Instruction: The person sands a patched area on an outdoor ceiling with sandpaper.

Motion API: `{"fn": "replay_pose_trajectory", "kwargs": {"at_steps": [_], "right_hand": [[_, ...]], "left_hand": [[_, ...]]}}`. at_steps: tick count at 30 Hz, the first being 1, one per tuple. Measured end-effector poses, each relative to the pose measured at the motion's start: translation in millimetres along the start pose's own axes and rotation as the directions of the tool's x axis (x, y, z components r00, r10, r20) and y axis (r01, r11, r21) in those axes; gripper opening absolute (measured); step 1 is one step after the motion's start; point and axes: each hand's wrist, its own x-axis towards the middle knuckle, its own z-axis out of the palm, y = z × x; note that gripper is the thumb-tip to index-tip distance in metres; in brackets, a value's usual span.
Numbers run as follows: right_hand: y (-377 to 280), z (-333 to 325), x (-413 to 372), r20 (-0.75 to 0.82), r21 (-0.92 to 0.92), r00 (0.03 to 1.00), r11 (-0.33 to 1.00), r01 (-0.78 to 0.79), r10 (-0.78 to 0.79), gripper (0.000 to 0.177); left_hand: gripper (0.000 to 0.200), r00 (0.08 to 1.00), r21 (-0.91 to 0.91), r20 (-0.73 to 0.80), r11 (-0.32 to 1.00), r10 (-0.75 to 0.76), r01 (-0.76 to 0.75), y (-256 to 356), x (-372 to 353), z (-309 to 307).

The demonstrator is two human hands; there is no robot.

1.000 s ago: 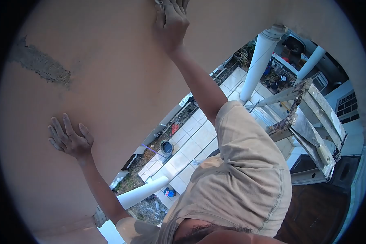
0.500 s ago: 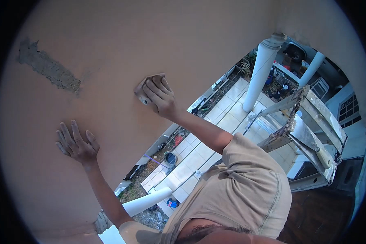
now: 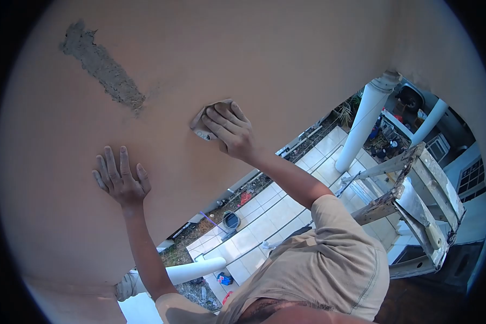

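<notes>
My left hand (image 3: 125, 183) lies flat against a smooth beige plastered surface (image 3: 162, 216), its fingers spread and nothing in it. To its right, my right hand (image 3: 231, 129) presses a folded piece of sandpaper (image 3: 201, 128) against the same plaster. The fingers lie over the sheet, so only its edges show, with some printing at the lower left corner. A rough grey patch (image 3: 108, 73) marks the plaster above and left of both hands, and neither hand touches it.
A paint-splattered ladder (image 3: 416, 189) stands at the right, close to my body. Far below are a tiled floor (image 3: 248, 237), a bucket (image 3: 231, 219) and a small blue item (image 3: 224, 278). White columns (image 3: 364, 121) rise at the plaster's edge.
The view has turned and shifted, moving the patch rightward in the picture. My right hand has slid the sandpaper slightly nearer to the patch. My left hand stays flat on the plaster.
</notes>
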Motion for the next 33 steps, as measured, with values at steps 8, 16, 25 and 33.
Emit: {"fn": "replay_pose_trajectory", "kwargs": {"at_steps": [8,16,25,33], "right_hand": [[2,4,96,-0.275,-0.007,0.950,0.988,-0.152,0.144,0.034],[17,-20,195,-0.086,0.089,0.969,0.971,-0.222,0.230,0.027],[-18,10,63,-0.036,-0.006,0.986,0.986,0.165,-0.166,0.025],[-35,26,129,-0.256,-0.068,0.967,0.998,-0.008,-0.009,0.031]], "left_hand": [[0.050,1.000,-0.031,-0.002,0.999,0.008,-0.008,1,-2,1],[0.048,1.000,-0.026,0.009,1.000,0.006,-0.006,0,-3,0],[0.049,1.000,-0.015,0.005,1.000,-0.008,0.008,1,0,2],[0.049,1.000,-0.018,-0.010,1.000,0.011,-0.011,-2,-3,1]]}}
